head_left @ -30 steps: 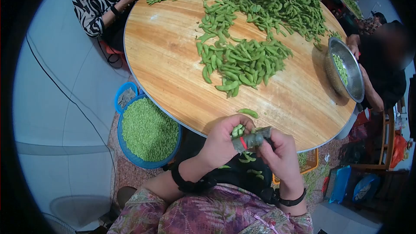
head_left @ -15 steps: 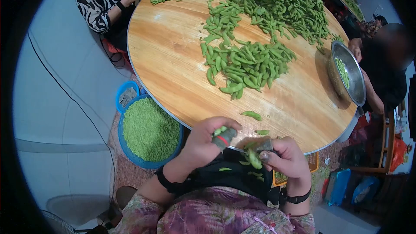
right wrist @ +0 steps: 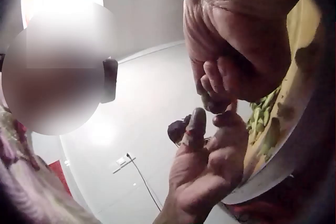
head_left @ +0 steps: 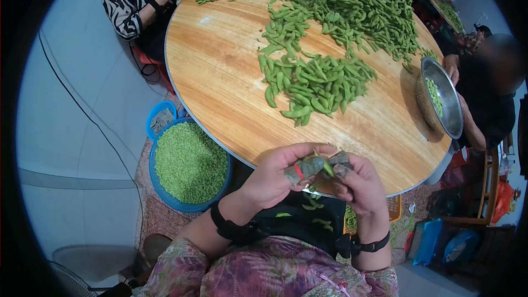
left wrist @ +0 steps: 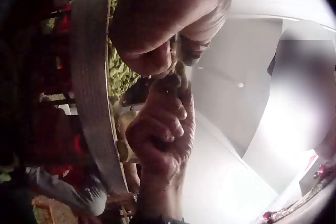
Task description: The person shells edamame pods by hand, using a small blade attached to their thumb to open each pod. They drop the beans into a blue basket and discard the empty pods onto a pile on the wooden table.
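The fingers of the left hand (head_left: 269,179) and right hand (head_left: 364,187) are narrowly closed, pinching between them a green pod (head_left: 328,169), partly hidden, its visible length slanting from upper left to lower right in the head view. The pod is at the near edge of a round wooden desk (head_left: 214,71) bearing piled pods (head_left: 352,11); a blue basin (head_left: 192,207) of shelled beans (head_left: 190,159) stands left.

Left hand (head_left: 275,179), right hand (head_left: 363,184) close together; fingers curled, 2 wrists apart.
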`<state>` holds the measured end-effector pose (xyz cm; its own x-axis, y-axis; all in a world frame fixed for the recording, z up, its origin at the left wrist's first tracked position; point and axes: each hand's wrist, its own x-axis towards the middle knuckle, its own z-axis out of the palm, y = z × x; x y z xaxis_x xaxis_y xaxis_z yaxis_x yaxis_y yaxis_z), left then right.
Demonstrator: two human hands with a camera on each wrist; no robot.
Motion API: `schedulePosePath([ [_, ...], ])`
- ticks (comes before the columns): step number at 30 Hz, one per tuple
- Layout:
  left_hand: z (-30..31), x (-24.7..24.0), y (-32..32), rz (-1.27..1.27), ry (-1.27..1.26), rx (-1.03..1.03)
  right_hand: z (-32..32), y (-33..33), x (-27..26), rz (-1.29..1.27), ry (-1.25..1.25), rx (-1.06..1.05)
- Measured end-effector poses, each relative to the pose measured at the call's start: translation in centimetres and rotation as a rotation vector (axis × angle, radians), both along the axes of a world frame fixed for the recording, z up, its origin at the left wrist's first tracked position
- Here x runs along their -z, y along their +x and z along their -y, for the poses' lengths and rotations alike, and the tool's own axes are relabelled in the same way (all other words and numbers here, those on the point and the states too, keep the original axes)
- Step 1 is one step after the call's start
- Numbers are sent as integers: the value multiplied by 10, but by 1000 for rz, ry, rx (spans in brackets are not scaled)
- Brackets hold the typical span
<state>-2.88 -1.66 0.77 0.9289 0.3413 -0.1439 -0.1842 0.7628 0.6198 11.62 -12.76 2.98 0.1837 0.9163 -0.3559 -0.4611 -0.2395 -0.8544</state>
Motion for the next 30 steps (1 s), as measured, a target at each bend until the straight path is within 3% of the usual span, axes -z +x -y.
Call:
schedulePosePath([
  [4,2,6,5,21,93,-137,3,-8,-9,144,6,-87],
  [6,4,5,6,-63,176,-261,3,-13,-14,118,24,-83],
  [10,4,6,7,-156,352,-286,5,-11,-11,65,34,-100],
  [13,6,-1,7,-276,581,-359,5,-9,-6,136,8,-121],
  [15,6,-5,6,-315,988,-457,4,-11,-5,148,14,-112],
  [17,8,-8,4,-257,909,-390,5,-12,-2,159,21,-101],
  [19,4,-7,3,-201,829,-323,7,-10,0,-37,10,-106],
  [21,-2,0,2,-2,417,-51,6,-10,-2,-137,-10,-109],
  [24,-3,1,6,-7,202,-28,4,-8,3,-212,-3,-81],
  [25,-3,1,10,-6,208,-25,3,-6,4,-184,25,-55],
  [26,-1,2,15,-60,470,-157,0,-9,2,-183,30,-54],
  [27,1,4,19,-114,728,-290,-3,-14,-1,109,21,36],
  [28,3,8,21,-175,718,-283,-5,-15,-3,405,15,126],
  [29,3,10,24,-173,719,-283,-6,-13,0,406,17,126],
  [30,3,13,26,-179,725,-318,-7,-11,6,597,57,139],
])
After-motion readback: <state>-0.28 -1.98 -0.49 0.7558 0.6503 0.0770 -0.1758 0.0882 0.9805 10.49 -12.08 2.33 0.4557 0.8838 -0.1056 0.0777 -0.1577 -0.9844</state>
